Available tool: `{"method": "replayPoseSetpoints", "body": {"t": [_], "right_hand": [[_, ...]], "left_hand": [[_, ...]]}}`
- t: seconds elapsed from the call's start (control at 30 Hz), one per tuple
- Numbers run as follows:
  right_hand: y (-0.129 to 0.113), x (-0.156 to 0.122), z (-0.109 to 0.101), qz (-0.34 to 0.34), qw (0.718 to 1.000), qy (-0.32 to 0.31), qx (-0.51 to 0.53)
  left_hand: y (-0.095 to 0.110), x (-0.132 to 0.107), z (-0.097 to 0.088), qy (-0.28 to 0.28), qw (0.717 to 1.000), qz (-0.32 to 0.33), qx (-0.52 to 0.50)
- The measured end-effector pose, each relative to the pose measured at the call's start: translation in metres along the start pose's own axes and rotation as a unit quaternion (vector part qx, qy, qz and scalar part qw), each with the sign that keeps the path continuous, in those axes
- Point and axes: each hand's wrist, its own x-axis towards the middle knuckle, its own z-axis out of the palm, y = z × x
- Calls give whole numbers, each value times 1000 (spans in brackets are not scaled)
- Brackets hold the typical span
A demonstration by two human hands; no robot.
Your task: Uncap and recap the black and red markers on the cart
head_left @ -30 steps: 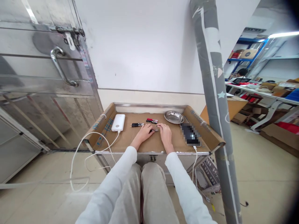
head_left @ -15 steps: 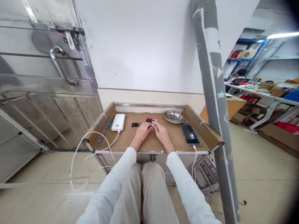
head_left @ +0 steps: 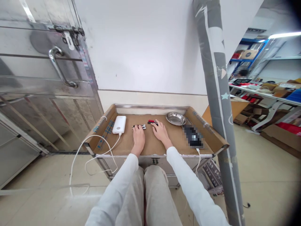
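My left hand (head_left: 138, 139) rests on the cardboard-covered tabletop (head_left: 127, 141), its fingers bent over a small bundle of slim black pieces with silver ends (head_left: 141, 126). Their exact kind is too small to make out. To the right, my right hand (head_left: 161, 131) reaches forward with fingers apart. Its fingertips touch or hover at a second small group of slim red and black pieces (head_left: 151, 121), partly covered by the fingers. The two hands are apart.
A white power bank (head_left: 119, 124) with a white cable lies at the left. A round metal dish (head_left: 176, 118) and a plugged-in dark phone (head_left: 193, 137) are at the right. Raised cardboard sides (head_left: 207, 128) edge the table. A tall grey wrapped roll (head_left: 218, 94) leans beside it.
My hands have separated from around a small piece between them. The left moved left onto the black bundle; the right went forward to the red and black pieces.
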Motion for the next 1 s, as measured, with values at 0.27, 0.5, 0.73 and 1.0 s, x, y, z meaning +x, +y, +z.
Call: {"method": "replayPoseSetpoints", "body": {"t": [0.27, 0.5, 0.73, 1.0], "right_hand": [[1, -3, -3, -23, 999, 34, -20], [9, -2, 1, 55, 995, 41, -72], [11, -7, 0, 66, 995, 21, -77], [12, -10, -3, 38, 998, 11, -49]], "left_hand": [[6, 4, 10, 18, 990, 122, -73], [22, 15, 20, -43, 980, 161, -105], [27, 26, 29, -39, 981, 155, -114], [27, 31, 33, -68, 962, 189, -183]]}}
